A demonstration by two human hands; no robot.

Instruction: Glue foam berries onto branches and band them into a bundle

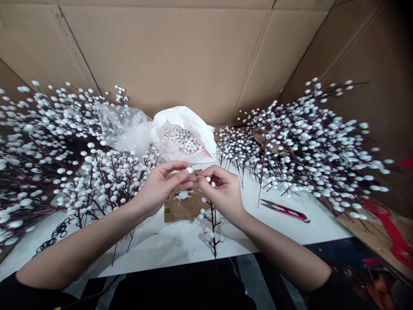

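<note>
Near the middle of the view, my left hand (164,185) pinches a small white berry (189,170) between thumb and forefinger. Close beside it, my right hand (224,189) grips the thin brown tip of a berry branch (213,224), whose stem hangs down below the hand toward the table's front edge. Another white berry shows at my right fingertips. The two hands nearly touch. Beneath them lies a brown cardboard piece (183,211) with a white smear of paste (183,195) on it.
A white bag (206,137) of loose berries stands behind the hands, beside clear plastic (122,127). White-berry branches crowd the left (106,181) and right (290,142). Red snips (285,209) lie at right, black rings (53,237) at left. Cardboard walls (167,56) rise behind the table (148,249).
</note>
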